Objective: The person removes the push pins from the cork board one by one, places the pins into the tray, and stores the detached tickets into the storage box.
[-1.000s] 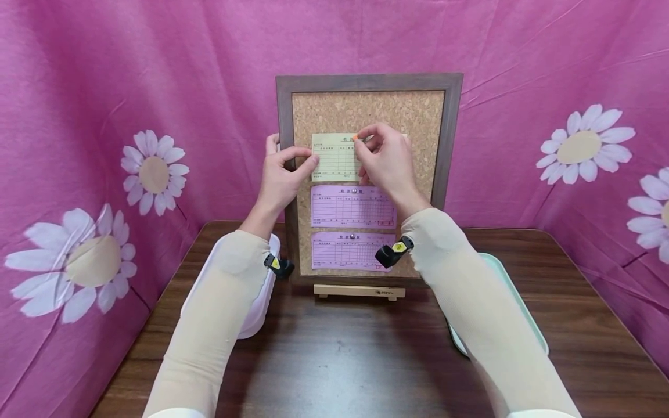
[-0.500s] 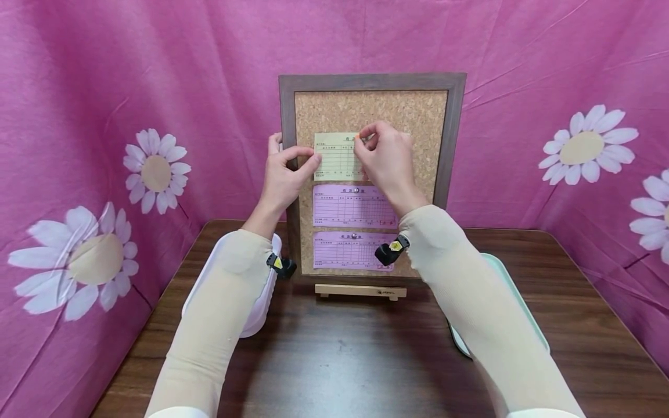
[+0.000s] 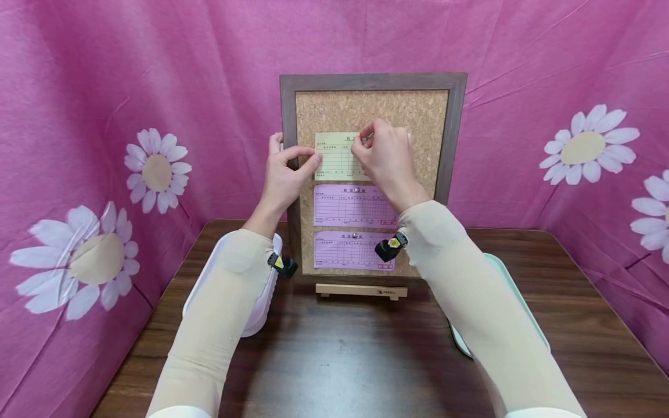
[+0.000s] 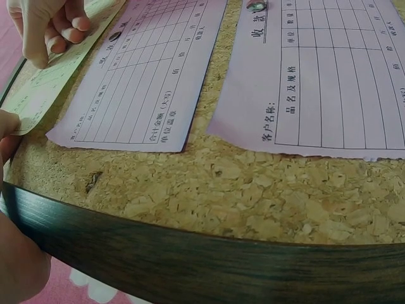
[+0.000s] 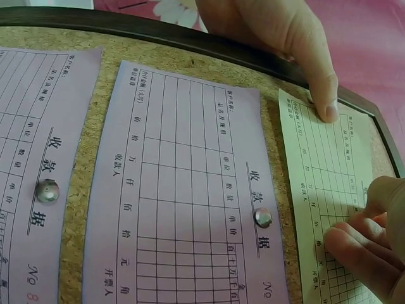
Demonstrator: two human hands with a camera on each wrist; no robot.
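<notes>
- Pinching a small orange object point(image 3: 360, 136) — mostly hidden — the right hand point(image 3: 388, 161) sits at the yellow-green receipt slip's point(image 3: 331, 158) upper middle.
- Left hand point(image 3: 283, 177): thumb and forefinger together, holding the slip's left end against the corkboard point(image 3: 334, 109).
- Slip's long axis runs level, leading rightward from the left hand, above two purple receipts point(image 3: 334, 209).

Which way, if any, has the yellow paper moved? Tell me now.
No: in the head view, the yellow paper keeps its place inside the board's frame.
</notes>
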